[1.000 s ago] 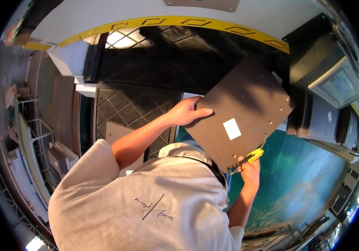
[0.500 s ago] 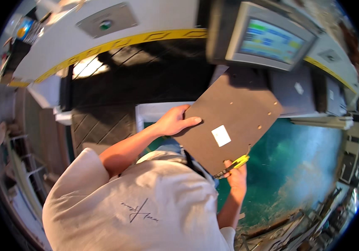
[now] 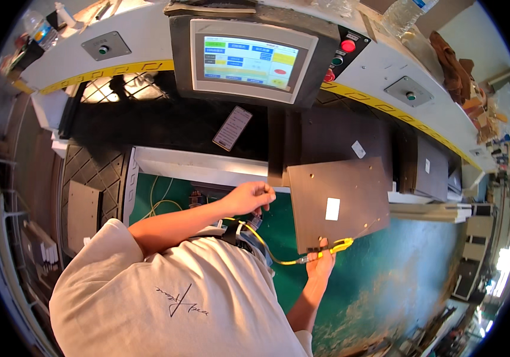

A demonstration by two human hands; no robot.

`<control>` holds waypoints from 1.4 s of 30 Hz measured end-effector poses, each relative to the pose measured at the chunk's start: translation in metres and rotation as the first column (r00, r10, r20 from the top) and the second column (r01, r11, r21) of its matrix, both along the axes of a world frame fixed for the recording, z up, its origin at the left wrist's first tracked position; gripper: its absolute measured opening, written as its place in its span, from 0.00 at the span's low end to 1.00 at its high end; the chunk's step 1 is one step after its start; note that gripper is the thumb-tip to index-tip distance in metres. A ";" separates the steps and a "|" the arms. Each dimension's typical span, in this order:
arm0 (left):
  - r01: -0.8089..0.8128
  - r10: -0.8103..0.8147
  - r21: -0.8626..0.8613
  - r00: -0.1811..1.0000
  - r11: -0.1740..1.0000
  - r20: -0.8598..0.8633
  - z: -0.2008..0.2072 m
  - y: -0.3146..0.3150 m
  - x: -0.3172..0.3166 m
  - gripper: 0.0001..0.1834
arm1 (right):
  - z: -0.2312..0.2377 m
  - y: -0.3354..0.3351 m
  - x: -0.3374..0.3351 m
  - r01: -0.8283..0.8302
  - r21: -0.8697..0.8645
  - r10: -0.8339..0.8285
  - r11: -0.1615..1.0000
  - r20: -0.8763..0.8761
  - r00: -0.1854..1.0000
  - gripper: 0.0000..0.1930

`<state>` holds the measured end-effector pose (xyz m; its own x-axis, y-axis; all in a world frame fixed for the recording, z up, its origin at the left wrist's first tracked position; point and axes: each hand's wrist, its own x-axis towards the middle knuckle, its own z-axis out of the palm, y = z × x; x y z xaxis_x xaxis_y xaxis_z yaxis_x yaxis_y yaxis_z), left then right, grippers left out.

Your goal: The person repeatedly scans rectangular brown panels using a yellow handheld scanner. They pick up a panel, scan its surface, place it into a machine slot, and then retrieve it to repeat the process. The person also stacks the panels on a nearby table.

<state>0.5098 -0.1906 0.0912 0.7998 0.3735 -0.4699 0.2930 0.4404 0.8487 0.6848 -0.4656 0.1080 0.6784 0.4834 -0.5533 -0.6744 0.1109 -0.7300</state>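
A brown rectangular panel [image 3: 339, 190] with a few small holes and a white label [image 3: 332, 209] is tilted in front of me, its far part over a stack of similar boards. My right hand [image 3: 321, 263] is at its near edge, closed around a yellow air blow gun [image 3: 342, 245]. A yellow hose [image 3: 273, 254] runs from the gun toward my waist. My left hand [image 3: 249, 199] is off the panel, to its left, with fingers loosely bent and nothing visible in them.
A touchscreen [image 3: 246, 59] stands ahead, with red and green buttons [image 3: 347, 46] beside it. A phone [image 3: 232, 128] lies on the dark machine bed. Stacked brown boards [image 3: 338, 134] are at the right. Another board [image 3: 82, 211] rests at the left. Bottles [image 3: 41, 31] stand at the far left.
My left hand has let go of the panel and is now apart from it. The panel has turned more upright in view. My view has shifted right, bringing the phone and buttons into sight.
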 end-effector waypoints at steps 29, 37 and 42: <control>0.092 0.826 0.823 -0.137 0.560 -0.547 -0.099 0.008 -0.723 0.59 | -0.045 0.150 -0.198 -0.808 -0.585 0.940 -0.064 -0.307 0.148 0.12; 0.209 0.881 0.876 0.103 0.435 -0.462 -0.086 0.120 -0.637 0.55 | 0.010 0.250 -0.323 -0.599 0.578 0.827 0.555 -0.303 0.473 0.38; 0.196 0.898 0.931 0.264 0.307 -0.352 -0.105 0.182 -0.575 0.50 | 0.030 0.258 -0.384 -0.916 0.297 0.915 0.269 -0.375 0.147 0.30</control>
<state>-0.0655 -0.0085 -0.0140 -0.1595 0.9810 0.1107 0.9651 0.1314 0.2267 0.3003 -0.2073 0.1383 -0.5493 0.5850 -0.5967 -0.4727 -0.8064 -0.3554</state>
